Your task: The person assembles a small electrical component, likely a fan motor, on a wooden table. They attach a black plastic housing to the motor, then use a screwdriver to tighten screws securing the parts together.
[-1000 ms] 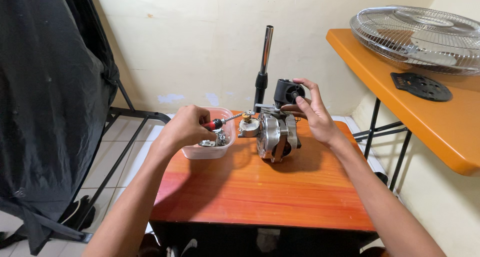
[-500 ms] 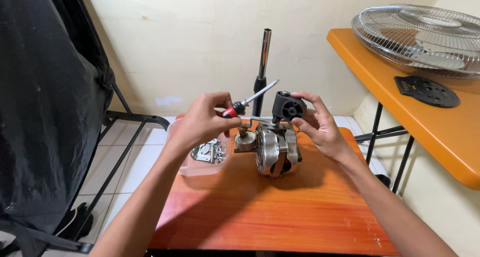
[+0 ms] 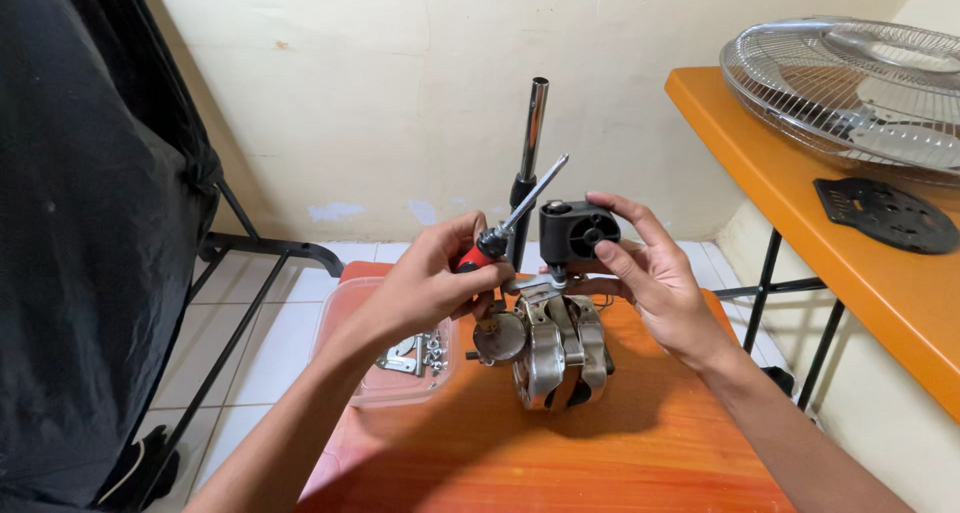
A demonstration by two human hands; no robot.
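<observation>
Nearest us, the fan motor [image 3: 555, 348] stands on our orange table [image 3: 620, 453]. Just left sits a clear tub [image 3: 385, 373] of screws. Our left hand [image 3: 430, 283] grips a red-handled screwdriver [image 3: 510, 223], shaft angled up. Our right hand [image 3: 650, 273] pinches the black gear housing [image 3: 575, 231] atop the motor. Beyond rises a steel pole [image 3: 533, 133].
</observation>
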